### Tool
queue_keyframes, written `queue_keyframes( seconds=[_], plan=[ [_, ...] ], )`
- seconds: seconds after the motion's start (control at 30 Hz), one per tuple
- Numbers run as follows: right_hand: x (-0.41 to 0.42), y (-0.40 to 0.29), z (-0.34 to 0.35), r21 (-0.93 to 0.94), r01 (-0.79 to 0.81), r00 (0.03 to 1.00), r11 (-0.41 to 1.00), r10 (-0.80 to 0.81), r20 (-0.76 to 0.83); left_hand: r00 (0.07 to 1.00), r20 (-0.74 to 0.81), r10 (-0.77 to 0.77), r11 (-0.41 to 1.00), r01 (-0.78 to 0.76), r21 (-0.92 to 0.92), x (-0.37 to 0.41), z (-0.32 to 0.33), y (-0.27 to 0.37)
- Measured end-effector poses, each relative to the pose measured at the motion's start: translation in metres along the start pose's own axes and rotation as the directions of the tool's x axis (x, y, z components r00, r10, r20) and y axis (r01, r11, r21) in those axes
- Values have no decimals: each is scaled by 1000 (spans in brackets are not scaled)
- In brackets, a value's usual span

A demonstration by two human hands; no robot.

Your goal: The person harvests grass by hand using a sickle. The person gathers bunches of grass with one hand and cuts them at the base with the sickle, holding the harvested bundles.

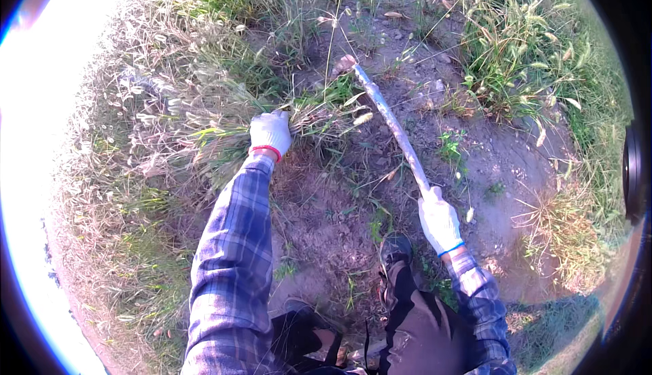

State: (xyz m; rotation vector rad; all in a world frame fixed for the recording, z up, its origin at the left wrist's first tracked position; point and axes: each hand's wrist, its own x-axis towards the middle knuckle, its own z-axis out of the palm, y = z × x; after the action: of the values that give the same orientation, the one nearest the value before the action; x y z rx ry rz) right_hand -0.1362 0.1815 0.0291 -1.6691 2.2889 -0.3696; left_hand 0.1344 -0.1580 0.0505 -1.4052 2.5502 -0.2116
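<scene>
My left hand [270,131], in a white knit glove with a red cuff edge, is closed around a bunch of grass [219,140] whose stems and seed heads spread out to the left. My right hand [439,219] wears a similar glove with a blue edge. It grips the lower end of a long, pale handle [395,125] that slants up and to the left. A small brownish head [344,65] sits at the handle's far end, beside the grass stems right of my left hand; whether it is a hoe or a sickle, I cannot tell.
Bare, dry soil [326,222] lies before my feet. A dark shoe [396,248] stands on it. Clumps of foxtail grass [509,59] grow at the upper right, and dry grass [117,252] covers the left side. A straw-coloured tuft [565,227] is at the right.
</scene>
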Motion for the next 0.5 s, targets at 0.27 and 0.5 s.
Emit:
queue_keyframes(
  seconds=[0.27, 0.5],
  plan=[
    [-166, 0, -75, -46, -146, 946, 988, 153, 285, 995, 97, 12, 1000, -10, -17, -95, 4, -18],
    [-27, -54, -23, 199, -217, 972, 956, 192, 135, 982, 142, -123, 984, 139, -112, -120, 10, -21]
  ],
)
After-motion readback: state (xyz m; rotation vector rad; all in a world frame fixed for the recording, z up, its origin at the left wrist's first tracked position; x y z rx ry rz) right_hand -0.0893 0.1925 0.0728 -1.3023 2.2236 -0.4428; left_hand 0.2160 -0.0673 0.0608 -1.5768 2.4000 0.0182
